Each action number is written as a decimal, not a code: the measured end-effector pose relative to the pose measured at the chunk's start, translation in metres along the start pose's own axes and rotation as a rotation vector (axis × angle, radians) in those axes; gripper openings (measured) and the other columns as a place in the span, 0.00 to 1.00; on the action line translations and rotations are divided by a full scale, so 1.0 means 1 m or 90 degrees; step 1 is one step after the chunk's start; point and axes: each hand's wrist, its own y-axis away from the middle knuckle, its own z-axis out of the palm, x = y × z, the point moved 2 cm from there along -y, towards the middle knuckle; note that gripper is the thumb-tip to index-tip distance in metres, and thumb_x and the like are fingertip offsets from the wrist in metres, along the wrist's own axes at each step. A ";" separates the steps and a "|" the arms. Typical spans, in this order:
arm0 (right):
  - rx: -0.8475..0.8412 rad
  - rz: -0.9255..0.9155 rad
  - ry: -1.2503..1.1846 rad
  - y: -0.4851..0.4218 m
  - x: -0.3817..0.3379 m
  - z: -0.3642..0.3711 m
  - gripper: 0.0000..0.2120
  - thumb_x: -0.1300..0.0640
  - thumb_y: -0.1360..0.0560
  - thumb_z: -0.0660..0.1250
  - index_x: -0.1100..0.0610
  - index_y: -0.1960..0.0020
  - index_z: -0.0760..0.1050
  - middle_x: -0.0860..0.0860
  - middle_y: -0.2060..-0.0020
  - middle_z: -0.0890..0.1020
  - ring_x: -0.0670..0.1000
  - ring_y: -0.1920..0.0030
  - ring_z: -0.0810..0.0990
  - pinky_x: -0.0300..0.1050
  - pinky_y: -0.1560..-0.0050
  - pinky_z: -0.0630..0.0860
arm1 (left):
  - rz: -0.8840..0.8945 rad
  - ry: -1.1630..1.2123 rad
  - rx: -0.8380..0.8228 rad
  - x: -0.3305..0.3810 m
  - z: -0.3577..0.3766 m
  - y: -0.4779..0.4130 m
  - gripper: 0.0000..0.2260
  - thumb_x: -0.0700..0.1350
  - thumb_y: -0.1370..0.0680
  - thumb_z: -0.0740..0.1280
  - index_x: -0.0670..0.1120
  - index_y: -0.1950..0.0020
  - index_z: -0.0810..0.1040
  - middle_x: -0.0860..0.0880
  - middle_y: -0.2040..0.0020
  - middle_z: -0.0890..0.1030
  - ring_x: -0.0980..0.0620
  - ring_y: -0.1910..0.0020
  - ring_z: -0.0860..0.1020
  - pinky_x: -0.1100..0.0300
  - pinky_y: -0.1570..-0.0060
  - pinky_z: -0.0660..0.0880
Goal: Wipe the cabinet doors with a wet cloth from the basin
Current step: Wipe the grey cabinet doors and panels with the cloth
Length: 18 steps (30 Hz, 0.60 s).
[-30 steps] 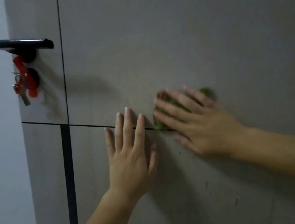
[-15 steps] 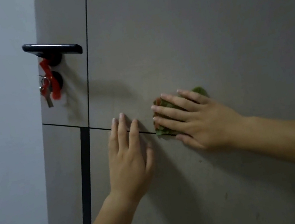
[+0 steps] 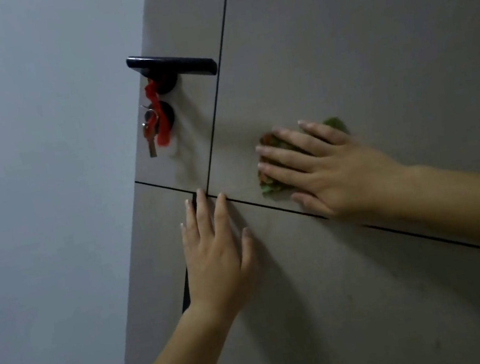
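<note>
A grey-brown cabinet door (image 3: pixel 351 36) fills most of the view, split by thin dark seams. My right hand (image 3: pixel 325 170) lies flat with straight fingers on a green and red cloth (image 3: pixel 271 187) and presses it against the upper panel, just above the horizontal seam. The cloth shows only at the fingertips and beyond the hand's top edge. My left hand (image 3: pixel 215 249) rests flat on the lower panel with spread fingers, its fingertips at the crossing of the seams.
A black lever handle (image 3: pixel 171 66) sticks out of the door's left strip. Below it, keys on a red strap (image 3: pixel 153 126) hang from the lock. A pale wall (image 3: pixel 37 152) stands to the left of the door.
The view has shifted, so the door and handle sit further right. My right hand has slid the cloth slightly left along the upper panel. My left hand stays flat on the lower panel.
</note>
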 end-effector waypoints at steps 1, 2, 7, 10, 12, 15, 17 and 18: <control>0.000 0.016 0.004 -0.021 0.004 -0.002 0.31 0.42 0.19 0.50 0.53 0.20 0.63 0.54 0.21 0.64 0.60 0.20 0.60 0.59 0.22 0.53 | 0.003 0.007 0.001 -0.002 -0.001 0.000 0.32 0.60 0.19 0.51 0.49 0.17 0.54 0.48 0.15 0.47 0.49 0.17 0.41 0.41 0.19 0.50; 0.000 0.032 0.005 -0.045 0.005 -0.004 0.32 0.42 0.20 0.47 0.53 0.20 0.63 0.54 0.20 0.63 0.60 0.19 0.58 0.58 0.22 0.50 | 0.002 0.013 0.003 -0.005 -0.002 0.000 0.33 0.60 0.19 0.51 0.48 0.16 0.54 0.48 0.15 0.47 0.50 0.17 0.41 0.42 0.19 0.51; -0.060 0.013 -0.025 -0.108 -0.024 -0.008 0.38 0.40 0.24 0.34 0.50 0.17 0.50 0.51 0.17 0.51 0.56 0.17 0.43 0.57 0.20 0.38 | -0.023 0.013 0.008 -0.026 -0.002 0.006 0.31 0.62 0.18 0.50 0.55 0.17 0.48 0.51 0.16 0.44 0.50 0.17 0.38 0.41 0.19 0.51; -0.038 -0.063 -0.008 -0.081 -0.032 -0.001 0.33 0.42 0.19 0.45 0.54 0.19 0.60 0.54 0.19 0.60 0.58 0.18 0.55 0.59 0.20 0.50 | 0.001 0.023 0.011 -0.033 0.001 0.007 0.30 0.61 0.18 0.51 0.56 0.17 0.47 0.52 0.15 0.44 0.49 0.17 0.38 0.39 0.20 0.52; -0.035 -0.081 -0.008 -0.073 -0.030 0.000 0.32 0.42 0.19 0.48 0.56 0.19 0.62 0.54 0.20 0.62 0.57 0.19 0.57 0.58 0.21 0.52 | -0.002 0.042 0.018 -0.034 0.003 0.006 0.30 0.61 0.17 0.52 0.56 0.17 0.48 0.52 0.15 0.44 0.50 0.17 0.38 0.38 0.20 0.52; -0.050 -0.106 -0.017 -0.106 -0.033 -0.004 0.32 0.41 0.18 0.46 0.55 0.20 0.62 0.53 0.20 0.61 0.55 0.19 0.55 0.56 0.21 0.49 | -0.020 0.060 0.039 -0.032 0.007 0.007 0.29 0.59 0.17 0.52 0.56 0.17 0.50 0.52 0.15 0.45 0.50 0.17 0.38 0.38 0.20 0.52; -0.068 -0.132 -0.014 -0.137 -0.047 -0.003 0.33 0.40 0.19 0.39 0.52 0.17 0.54 0.50 0.18 0.52 0.52 0.18 0.44 0.54 0.20 0.42 | -0.047 0.082 0.046 -0.031 0.008 0.011 0.28 0.59 0.17 0.51 0.58 0.18 0.50 0.54 0.16 0.43 0.53 0.18 0.37 0.39 0.20 0.50; -0.086 -0.139 -0.001 -0.148 -0.053 -0.003 0.35 0.40 0.20 0.34 0.51 0.17 0.49 0.49 0.18 0.48 0.51 0.19 0.39 0.55 0.20 0.39 | -0.057 0.089 0.044 -0.031 0.009 0.013 0.28 0.59 0.17 0.50 0.60 0.18 0.49 0.55 0.16 0.42 0.54 0.18 0.36 0.40 0.20 0.49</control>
